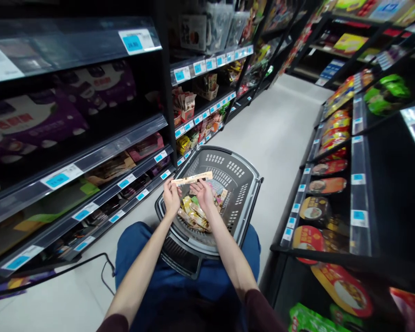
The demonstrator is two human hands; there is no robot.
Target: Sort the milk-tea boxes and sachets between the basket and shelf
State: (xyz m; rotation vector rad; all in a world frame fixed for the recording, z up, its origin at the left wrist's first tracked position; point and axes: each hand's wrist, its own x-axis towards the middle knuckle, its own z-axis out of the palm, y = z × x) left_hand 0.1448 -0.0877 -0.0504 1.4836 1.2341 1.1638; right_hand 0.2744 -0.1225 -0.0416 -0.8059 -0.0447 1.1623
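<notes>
Here's the left hand (pixel 172 197), fingers curled in and pinched around the near end of a slim, pale packet (pixel 194 178), and the packet lies almost level, its far end tipped slightly up to the right. In comes the right hand (pixel 203 194) alongside, fingers half bent, tips right at the packet's lower edge; whether they grip it or merely touch, I cannot tell. All of this happens above the grey basket (pixel 241 198), packet over the opening, with a loose heap of small wrapped packets (pixel 194 216) lying on the basket floor below, yellow, green and whitish among them, part of the pile masked by the right wrist. The basket sits between two knees in blue trousers (pixel 134 246), its near edge over the lap. To the left, dark shelves (pixel 164 106) with blue-and-white price labels (pixel 61 176), and purple cartons (pixel 31 122) set back in the shadow. Over on the right, a low rack carries round-lidded tubs (pixel 313 210) and bright bags, and between the two sides runs the pale floor (pixel 280 108). Down at lower left, a black cable (pixel 79 261) curves over the tiles.
</notes>
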